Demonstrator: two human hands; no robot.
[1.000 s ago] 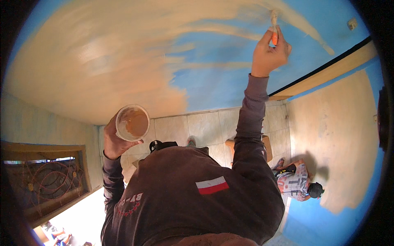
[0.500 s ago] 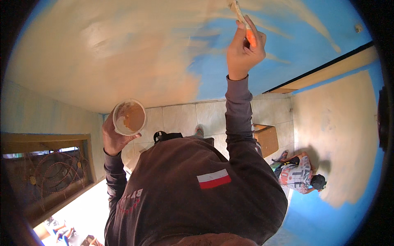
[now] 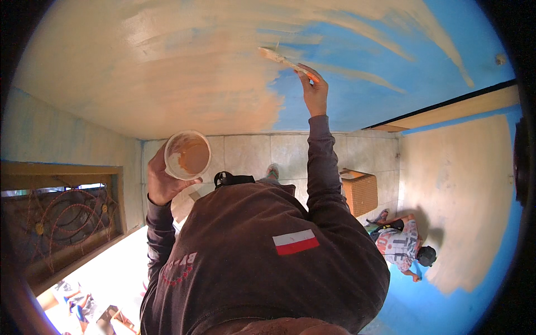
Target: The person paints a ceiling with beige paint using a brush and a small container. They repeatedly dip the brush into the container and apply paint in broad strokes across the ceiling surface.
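My right hand [image 3: 316,92] is closed on the orange handle of a paintbrush [image 3: 286,62]. The brush points left, its paint-coated bristles at the wall, by the border between beige paint and blue. My left hand [image 3: 163,180] grips a round white tub [image 3: 174,168] by its side, in front of my body at the left. Beige-brown paint [image 3: 194,156] lies inside the tub, with smears up its inner wall. The wall [image 3: 184,95] before me is beige on the left and blue with beige streaks on the right.
A brown woven box [image 3: 360,192] stands on the tiled floor [image 3: 245,153] to my right. Beyond it another person [image 3: 402,245] crouches by the right wall [image 3: 458,195], which is part beige, part blue. A wooden-framed opening with a grille [image 3: 70,223] is at the left.
My right hand has moved left and down with the paintbrush, which now lies flatter and points left. My left hand and the tub have shifted slightly right. The other person's hand now shows lower down.
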